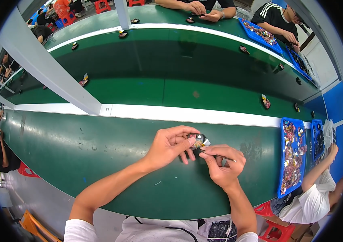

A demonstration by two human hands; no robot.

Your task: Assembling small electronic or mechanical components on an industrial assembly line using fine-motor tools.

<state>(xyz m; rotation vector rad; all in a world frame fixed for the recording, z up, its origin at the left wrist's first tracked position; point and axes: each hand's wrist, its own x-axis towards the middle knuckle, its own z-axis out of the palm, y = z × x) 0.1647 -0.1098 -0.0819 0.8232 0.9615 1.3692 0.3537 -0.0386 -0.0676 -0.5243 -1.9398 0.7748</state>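
Head view: a small black case (196,138) is held up over the near desk (119,139), around the middle of the view. It is gripped by the left hand (170,146), thumb laid on the near face, fingers curled behind and below. Pink, yellow and silvery parts are seen within the case; a pale tab (207,142) is seen at its right edge.

By the right hand (224,161), a thin dark rod (225,158) is pinched between thumb and fingers, its pale tip pointed right, away from the case. The rod's other end is hidden by the fingertips, which are held close at the case's lower right; whether the case is touched by the rod cannot be told.

To the right, a big blue tray (281,161) is heaped with small coloured parts (290,167); just beside it, a smaller blue tray (323,137) is filled with dark pieces (317,139).

Beyond a white rail (179,115), a green belt (139,88) is dotted with small, well-spaced units (265,101). Across it, small things are handled by two seated people (197,6). At the right, a person in white (310,201) is seated near the big tray.
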